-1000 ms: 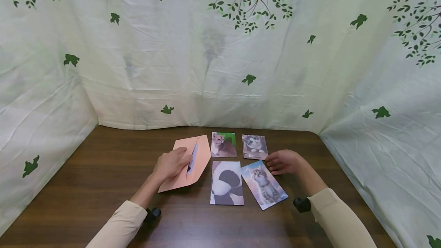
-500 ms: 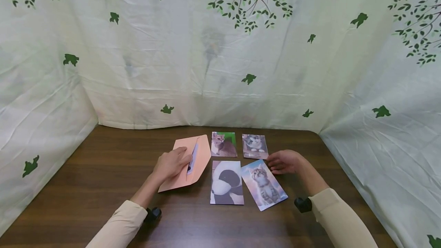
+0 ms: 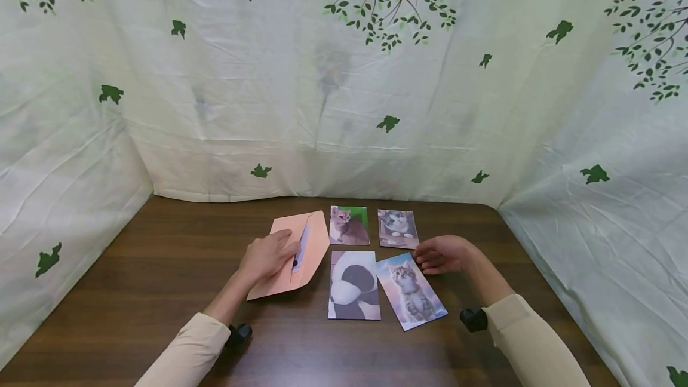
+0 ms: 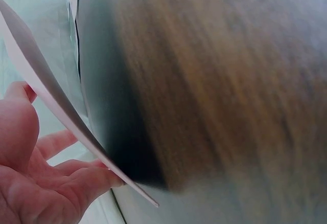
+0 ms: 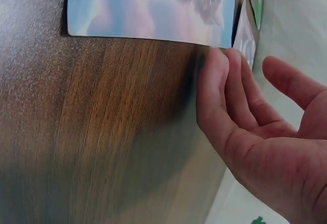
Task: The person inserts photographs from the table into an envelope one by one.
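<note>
My left hand (image 3: 267, 257) rests on a peach envelope (image 3: 269, 284), whose long slit shows a strip of a pale picture inside. In the left wrist view the envelope (image 4: 56, 98) is seen edge-on and tilted, with the thumb and fingers all against one face. At the right, a blue and pink kitten card (image 3: 412, 291) lies askew on the table. The fingertips of my right hand (image 3: 446, 254) are right at its upper right edge. The right wrist view shows this hand (image 5: 250, 132) with its fingers together, gently bent, and the thumb apart.
Left of the kitten card lies a panda card (image 3: 353, 291). Behind them are a brown cat card (image 3: 349, 229) with green background and a grey-and-white cat card (image 3: 398, 230). A pale leaf-printed cloth (image 3: 322, 160) borders the wooden table (image 3: 161, 291).
The kitten card has turned slightly, its near end shifting left and toward the person. My right hand has come very slightly nearer. The left hand and envelope stay put.
</note>
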The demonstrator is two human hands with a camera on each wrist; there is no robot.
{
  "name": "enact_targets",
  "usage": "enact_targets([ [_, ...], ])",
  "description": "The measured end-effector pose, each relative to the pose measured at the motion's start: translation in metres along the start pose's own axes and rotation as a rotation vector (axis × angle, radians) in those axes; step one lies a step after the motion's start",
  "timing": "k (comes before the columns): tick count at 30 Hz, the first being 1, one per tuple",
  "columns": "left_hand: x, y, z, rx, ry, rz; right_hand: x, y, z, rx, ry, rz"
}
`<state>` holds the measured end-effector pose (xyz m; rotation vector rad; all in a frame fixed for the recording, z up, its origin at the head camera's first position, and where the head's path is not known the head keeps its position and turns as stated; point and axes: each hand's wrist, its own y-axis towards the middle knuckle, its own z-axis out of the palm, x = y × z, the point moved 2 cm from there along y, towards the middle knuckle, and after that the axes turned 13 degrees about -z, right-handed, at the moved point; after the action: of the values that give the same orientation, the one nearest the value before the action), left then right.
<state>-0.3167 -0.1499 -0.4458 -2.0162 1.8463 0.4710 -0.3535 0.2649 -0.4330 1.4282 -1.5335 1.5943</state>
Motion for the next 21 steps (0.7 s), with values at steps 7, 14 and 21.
enact_targets([
  [7,-0.0004,0.0001,0.0003,-0.001,0.009,0.006,-0.0008,-0.0025,0.0004,0.03,-0.011,0.021],
  [14,0.0,-0.0005,-0.0001,0.004,0.004,-0.013,0.0003,-0.0055,0.0005,0.03,-0.002,0.03],
  [21,0.0003,-0.0001,0.0002,0.008,0.004,-0.012,0.0024,-0.0074,0.0014,0.054,-0.02,0.021],
])
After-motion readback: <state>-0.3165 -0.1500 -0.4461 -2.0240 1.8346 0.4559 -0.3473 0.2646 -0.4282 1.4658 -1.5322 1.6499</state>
